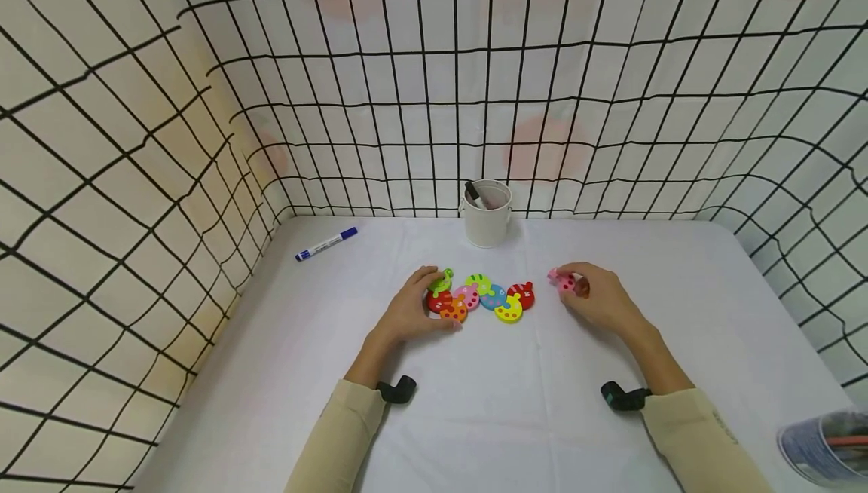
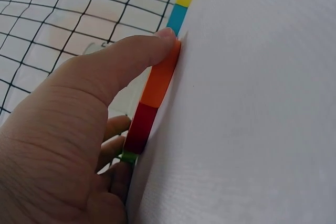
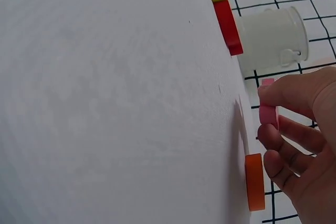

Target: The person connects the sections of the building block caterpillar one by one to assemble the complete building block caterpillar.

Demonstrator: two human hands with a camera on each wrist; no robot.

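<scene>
A chain of colourful puzzle pieces lies flat on the table in a wavy row. At its left end are a green head piece [image 1: 443, 282], a red piece [image 2: 140, 129] and a spotted orange piece [image 1: 454, 311]. My left hand [image 1: 411, 307] holds this end, thumb on the orange side and fingers by the green piece. Pink, light green, blue [image 1: 493, 297] and yellow pieces lead to a red piece [image 1: 521, 295] at the right end. To the right, my right hand [image 1: 606, 298] pinches a spotted pink piece [image 1: 563, 280]. Close under its fingers, another orange piece [image 3: 254, 182] shows.
A white bucket [image 1: 487, 223] with a marker in it stands at the back, behind the chain. Another marker [image 1: 326, 244], with blue ends, lies at the back left. A container [image 1: 807, 448] sits at the near right corner. Black wire mesh [image 1: 456, 101] surrounds the table.
</scene>
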